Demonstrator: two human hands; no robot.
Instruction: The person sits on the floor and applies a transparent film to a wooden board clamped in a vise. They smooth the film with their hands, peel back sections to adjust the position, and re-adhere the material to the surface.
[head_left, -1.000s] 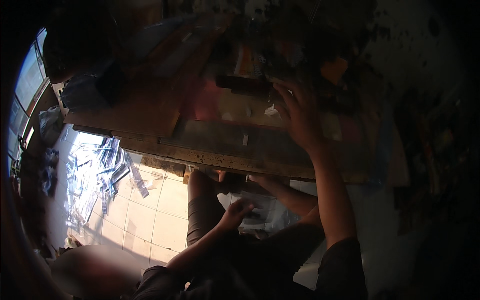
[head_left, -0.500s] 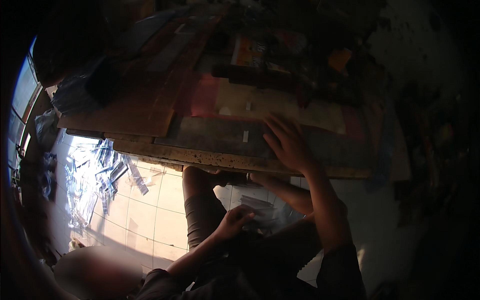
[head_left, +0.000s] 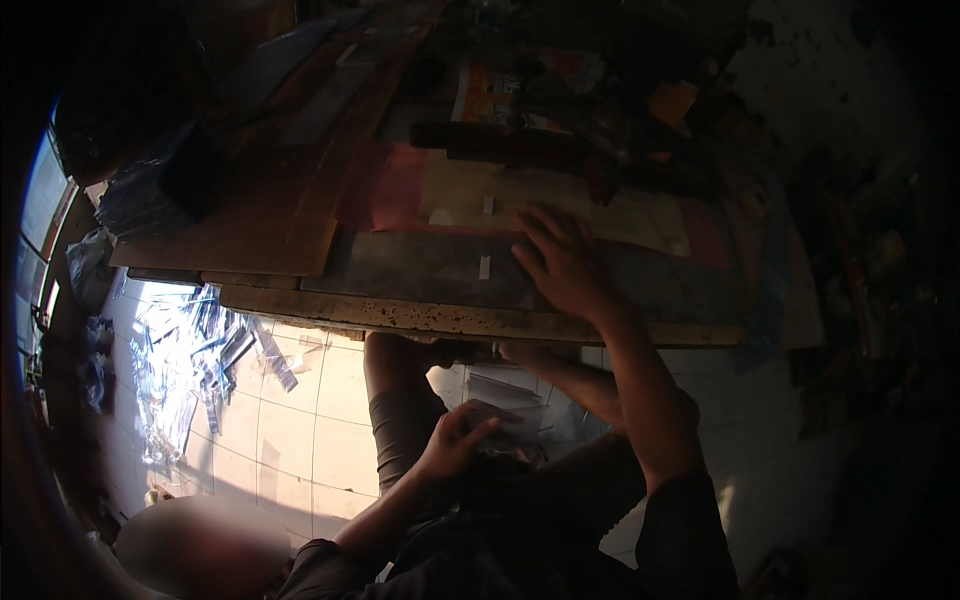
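My right hand point(head_left: 562, 255) is open over the low table, fingers apart and pointing away from me. Its fingertips lie over a cream strip point(head_left: 590, 215) with pinkish-red ends, its palm over a dark grey sheet point(head_left: 400, 265) along the near edge. Whether it presses on them is hard to see. A small pale piece point(head_left: 485, 267) lies on the grey sheet left of that hand, and another small pale piece point(head_left: 488, 205) is on the strip. My left hand point(head_left: 455, 440) hovers above my lap, half curled. Motion smears its fingers, and nothing held can be made out.
The table's worn edge point(head_left: 440, 315) runs above my knees. Brown boards point(head_left: 240, 215) cover its left side; a dark bar point(head_left: 500, 140) lies behind the strip. Shiny strips point(head_left: 200, 350) are heaped on the tiled floor at left. Clear plastic sheets point(head_left: 505, 390) lie below the table.
My right hand has slid slightly farther away and left across the sheets. My left hand has shifted a little, its fingers now blurred. The whole view has moved slightly.
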